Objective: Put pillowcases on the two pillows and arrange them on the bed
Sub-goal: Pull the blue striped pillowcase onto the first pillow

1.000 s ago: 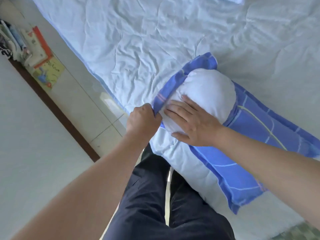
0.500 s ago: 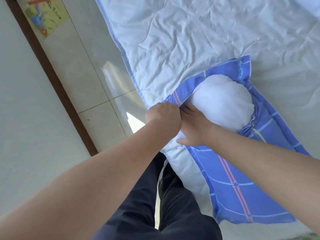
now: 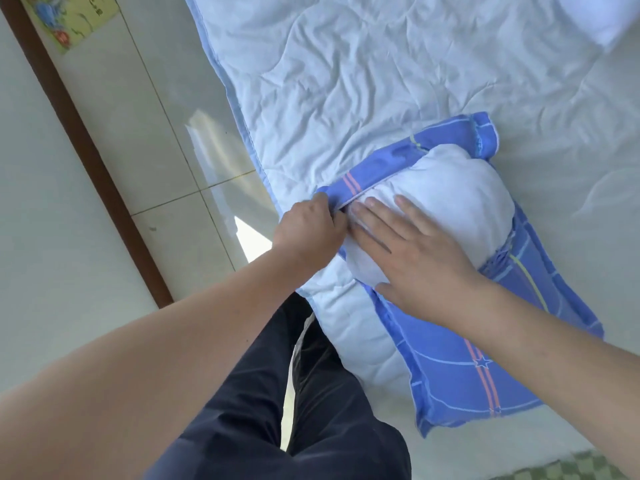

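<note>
**Pillow half inside blue pillowcase at bed edge**

White pillow lying on the pale quilted bed, near its left edge, far end bulging bare out of the blue striped pillowcase. Pillowcase mouth bunched round the pillow's middle, its flat unfilled part spread toward the near edge of the bed. Left hand curled tight, pinching the hem of the pillowcase opening just beside the pillow's left side. Right hand laid flat on top of the pillow, fingers straight and spread, pressing down, fingertips almost touching the left hand. Second white pillow peeking in at the far right corner, well apart. Dark trousers below, glossy tiled floor to the left, colourful paper by the wall.
</note>
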